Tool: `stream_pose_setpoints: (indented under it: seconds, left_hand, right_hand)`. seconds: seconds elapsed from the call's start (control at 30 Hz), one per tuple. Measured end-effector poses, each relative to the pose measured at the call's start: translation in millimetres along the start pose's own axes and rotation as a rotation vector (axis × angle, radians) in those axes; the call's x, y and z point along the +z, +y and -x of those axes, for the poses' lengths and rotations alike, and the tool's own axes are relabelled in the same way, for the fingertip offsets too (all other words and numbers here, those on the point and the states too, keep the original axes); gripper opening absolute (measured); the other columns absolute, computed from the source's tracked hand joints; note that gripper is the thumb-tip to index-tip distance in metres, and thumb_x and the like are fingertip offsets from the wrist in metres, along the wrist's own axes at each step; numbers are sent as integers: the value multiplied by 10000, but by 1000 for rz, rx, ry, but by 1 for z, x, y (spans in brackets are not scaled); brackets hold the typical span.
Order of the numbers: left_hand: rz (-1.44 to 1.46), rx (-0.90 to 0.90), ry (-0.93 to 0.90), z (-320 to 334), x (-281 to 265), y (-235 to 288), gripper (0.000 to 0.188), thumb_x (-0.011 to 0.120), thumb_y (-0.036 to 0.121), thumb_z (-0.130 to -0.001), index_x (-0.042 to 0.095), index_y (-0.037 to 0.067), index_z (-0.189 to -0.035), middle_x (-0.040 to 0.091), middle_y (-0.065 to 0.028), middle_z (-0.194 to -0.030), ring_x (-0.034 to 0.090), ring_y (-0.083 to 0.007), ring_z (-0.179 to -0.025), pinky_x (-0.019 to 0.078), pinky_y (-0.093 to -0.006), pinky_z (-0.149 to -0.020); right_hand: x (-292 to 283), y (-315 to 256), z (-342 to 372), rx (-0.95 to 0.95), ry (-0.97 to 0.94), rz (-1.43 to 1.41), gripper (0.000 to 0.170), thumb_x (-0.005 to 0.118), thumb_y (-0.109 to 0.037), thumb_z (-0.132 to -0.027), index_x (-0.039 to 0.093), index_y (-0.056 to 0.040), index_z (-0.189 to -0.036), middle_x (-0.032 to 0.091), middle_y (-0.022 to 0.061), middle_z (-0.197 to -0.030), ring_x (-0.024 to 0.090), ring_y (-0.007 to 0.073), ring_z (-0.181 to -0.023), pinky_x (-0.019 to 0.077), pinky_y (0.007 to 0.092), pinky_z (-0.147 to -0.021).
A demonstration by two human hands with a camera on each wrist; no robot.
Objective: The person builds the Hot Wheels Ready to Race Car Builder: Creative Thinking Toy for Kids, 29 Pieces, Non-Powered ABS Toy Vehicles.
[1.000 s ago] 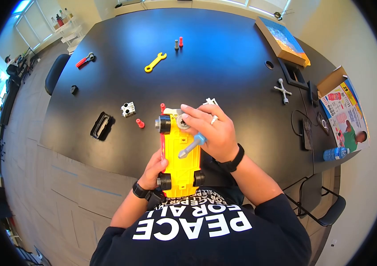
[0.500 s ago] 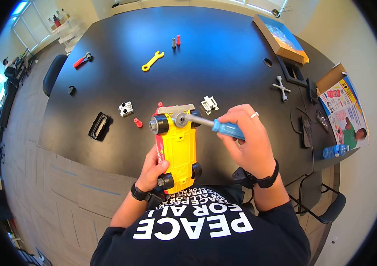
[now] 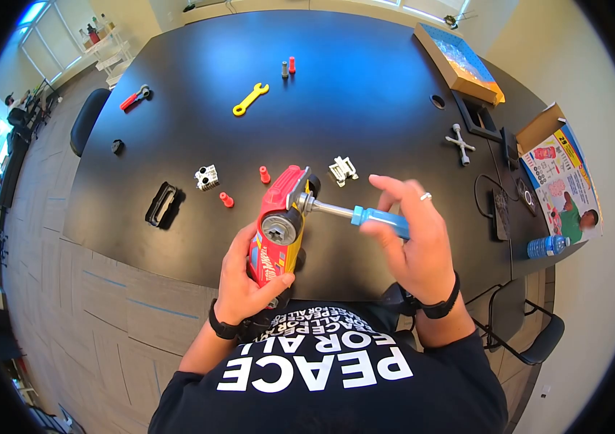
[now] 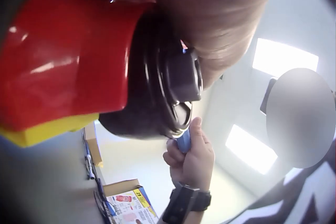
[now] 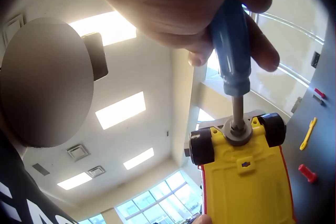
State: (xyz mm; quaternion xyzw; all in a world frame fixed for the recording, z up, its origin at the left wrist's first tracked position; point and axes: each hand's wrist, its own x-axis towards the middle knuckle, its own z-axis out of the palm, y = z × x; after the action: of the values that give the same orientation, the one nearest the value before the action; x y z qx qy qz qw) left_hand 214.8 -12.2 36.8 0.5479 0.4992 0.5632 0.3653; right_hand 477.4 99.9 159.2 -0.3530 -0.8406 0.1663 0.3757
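My left hand (image 3: 239, 289) grips a red toy car (image 3: 268, 249) near its rear, thumb along the side. The car is tilted so its red side faces the head camera. In my right hand (image 3: 420, 253) is a screwdriver with a blue handle (image 3: 380, 219), fingers and thumb around it. Its grey shaft (image 5: 238, 107) meets a round grey part (image 5: 237, 136) at the front of the yellow underside (image 5: 247, 192), between two black wheels. A grey hub (image 3: 278, 229) shows on the nearer front wheel. The screwdriver tip is hidden in the round part.
Beyond the car lie a white part (image 3: 343, 170), a white engine-like block (image 3: 206, 178), red bolts (image 3: 265, 175) and a black frame (image 3: 162, 206). Farther off are a yellow wrench (image 3: 251, 100), a red-handled ratchet (image 3: 135, 98) and a grey cross wrench (image 3: 460, 145). A water bottle (image 3: 548, 247) stands right.
My right hand drew back from the car's front and turned the screwdriver so its tip meets the round grey part. My left hand then rolled the car from underside-up onto its side.
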Motion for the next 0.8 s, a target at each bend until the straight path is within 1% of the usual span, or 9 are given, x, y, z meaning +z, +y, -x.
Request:
stream_pose_setpoints:
  seconds: [0.13,0.2,0.33,0.4,0.5,0.63,0.7,0.73,0.8]
  left_hand:
    - [10,-15,43,1,-2,0,871,924,251,-851,490,-41,-1547,680,-161,-1368,677,-224,-1240,524,-387,-1087]
    - [15,-14,48,1,-2,0,874,925,252,-848,493,-42,-1549,678,-167,-1373,677,-231,-1244,524,-389,-1088]
    - [-95,-1,50,1,-4,3,899,933,265,-828,501,-46,-1553,671,-186,-1384,679,-264,-1254,520,-402,-1092]
    - [-119,-2,57,1,-4,3,909,937,282,-821,506,-49,-1550,668,-193,-1379,681,-285,-1250,519,-407,-1090]
    - [-181,24,50,-1,-5,2,926,942,315,-812,513,-53,-1546,665,-203,-1370,683,-318,-1241,520,-417,-1084]
    - [-235,71,42,-3,-5,1,942,948,348,-804,520,-55,-1541,664,-209,-1366,685,-338,-1227,523,-423,-1072]
    - [-247,92,35,-4,-6,2,947,951,353,-801,521,-54,-1540,665,-208,-1366,686,-336,-1226,525,-424,-1070]
    - [-261,114,29,-5,-6,3,952,954,358,-798,522,-53,-1540,665,-208,-1366,686,-334,-1225,526,-424,-1067]
    - [-268,117,27,-5,-7,3,957,957,367,-797,522,-53,-1540,666,-210,-1364,687,-337,-1221,528,-425,-1064]
  right_hand:
    - [11,13,12,8,-17,-166,510,835,-140,-953,626,-52,-1410,664,93,-965,640,245,-771,511,377,-651]
    - [13,22,19,255,-114,-288,497,825,-132,-974,620,-52,-1420,678,92,-972,662,217,-821,513,350,-675]
    - [19,8,17,239,-54,-248,490,808,-124,-1000,603,-39,-1437,724,93,-999,677,194,-814,517,328,-697]
    - [27,23,25,297,-98,-444,479,788,-110,-1020,591,-24,-1448,746,73,-1017,674,154,-790,511,301,-707]
    - [38,29,28,330,-63,-567,488,792,-95,-1010,589,-13,-1446,737,43,-1014,655,113,-761,504,280,-706]
    - [34,24,29,355,-72,-575,494,794,-91,-1008,587,-16,-1450,738,42,-1019,655,73,-795,496,251,-704]
    - [30,29,29,587,-209,-824,435,777,-87,-1028,612,-16,-1425,743,35,-1021,625,51,-773,487,237,-673]
    - [32,26,29,588,-208,-824,435,777,-87,-1028,612,-16,-1425,743,35,-1021,625,51,-773,487,237,-673]
    - [36,18,29,346,-81,-632,370,763,-101,-1052,643,-21,-1393,752,29,-1025,622,37,-788,494,225,-683]
